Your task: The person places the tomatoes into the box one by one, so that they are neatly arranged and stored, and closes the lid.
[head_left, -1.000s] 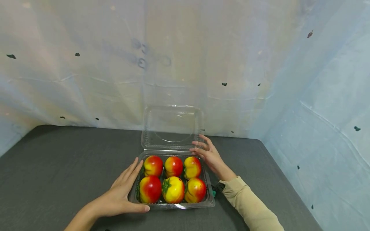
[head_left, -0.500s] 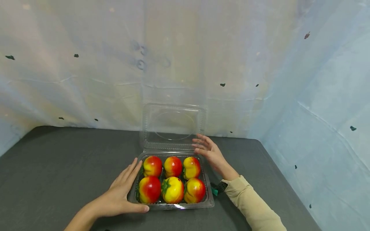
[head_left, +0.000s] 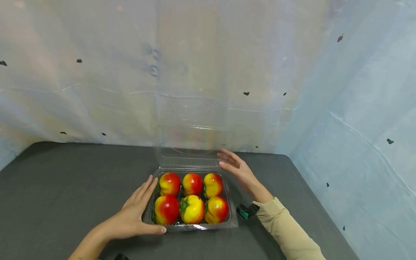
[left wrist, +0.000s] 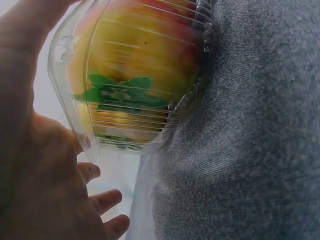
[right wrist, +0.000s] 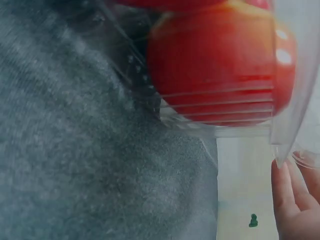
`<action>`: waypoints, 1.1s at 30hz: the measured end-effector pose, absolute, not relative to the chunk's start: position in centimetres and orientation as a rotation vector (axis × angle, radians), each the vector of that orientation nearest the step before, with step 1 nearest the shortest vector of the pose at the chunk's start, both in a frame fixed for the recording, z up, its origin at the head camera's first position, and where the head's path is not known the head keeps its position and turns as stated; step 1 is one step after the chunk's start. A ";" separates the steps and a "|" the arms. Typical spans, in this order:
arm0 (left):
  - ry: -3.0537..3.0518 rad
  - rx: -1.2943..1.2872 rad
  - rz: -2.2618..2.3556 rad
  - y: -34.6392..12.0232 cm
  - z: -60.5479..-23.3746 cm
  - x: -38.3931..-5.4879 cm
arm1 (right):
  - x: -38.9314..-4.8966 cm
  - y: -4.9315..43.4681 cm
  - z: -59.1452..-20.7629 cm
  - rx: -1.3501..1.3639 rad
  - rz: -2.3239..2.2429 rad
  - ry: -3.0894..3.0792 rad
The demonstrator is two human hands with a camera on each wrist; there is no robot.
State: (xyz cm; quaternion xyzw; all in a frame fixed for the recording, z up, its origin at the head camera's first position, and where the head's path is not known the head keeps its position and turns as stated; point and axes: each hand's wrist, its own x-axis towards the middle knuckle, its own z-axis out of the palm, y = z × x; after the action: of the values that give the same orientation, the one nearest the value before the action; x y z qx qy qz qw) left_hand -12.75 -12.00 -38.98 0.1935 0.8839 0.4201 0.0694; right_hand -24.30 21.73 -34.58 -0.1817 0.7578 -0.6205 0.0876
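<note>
A clear plastic clamshell box holds several glossy red-and-yellow fruits with green leafy tops, like persimmons, set in two rows. Its lid stands raised at the back hinge. My left hand rests along the box's left side, fingers straight, thumb at the front left corner; the left wrist view shows the palm beside the ribbed wall. At the back right, my right hand has its loosely bent fingers at the lid's right edge, seen through the plastic. In the right wrist view the fingertips are right by the rim.
The box stands on a dark grey cloth-covered table. A pale plastic sheet with dark marks hangs behind the table, and another runs along the right. A black and teal strap is at the right wrist.
The lid's top edge has come lower and the fruits now reflect in it, as it tilts forward. My right hand has shifted slightly with it; my left hand stays at the box.
</note>
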 end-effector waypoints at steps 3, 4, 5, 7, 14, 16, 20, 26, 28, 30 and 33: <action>2.661 0.574 1.255 -12.1 -38.9 -12.9 | -24.3 21.9 -34.6 -0.562 -1.837 2.242; 2.658 0.573 1.255 -12.1 -38.9 -12.9 | -24.2 21.9 -34.7 -0.571 -1.837 2.233; 2.658 0.571 1.254 -12.1 -38.9 -12.9 | -24.2 22.0 -34.7 -0.582 -1.836 2.224; 2.655 0.571 1.255 -12.2 -38.9 -12.9 | -24.2 22.2 -34.7 -0.611 -1.830 2.211; 2.634 0.583 1.265 -12.2 -38.7 -13.0 | -23.9 22.7 -34.7 -0.745 -1.814 2.192; 2.624 0.587 1.273 -12.2 -38.6 -13.0 | -23.8 22.7 -34.7 -0.753 -1.833 2.178; 2.617 0.596 1.276 -12.3 -38.6 -13.0 | -23.8 22.9 -34.9 -0.682 -1.921 2.103; 2.617 0.602 1.282 -12.3 -38.6 -13.0 | -23.6 23.1 -34.9 -0.661 -2.052 1.996; 2.620 0.601 1.279 -12.3 -38.6 -13.0 | -23.5 23.2 -34.9 -0.668 -2.065 1.997; 2.621 0.600 1.279 -12.3 -38.7 -13.1 | -23.3 23.1 -34.8 -0.650 -2.064 2.010; 2.620 0.598 1.276 -12.3 -38.6 -13.1 | -23.1 22.8 -34.5 -0.596 -2.029 2.044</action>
State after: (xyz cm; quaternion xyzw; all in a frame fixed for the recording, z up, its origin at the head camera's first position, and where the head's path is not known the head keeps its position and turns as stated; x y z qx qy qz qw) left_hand -13.05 -12.35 -38.64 0.2001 0.8777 0.4275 0.0830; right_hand -23.10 22.84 -34.50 -0.2017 0.6915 -0.6864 0.0998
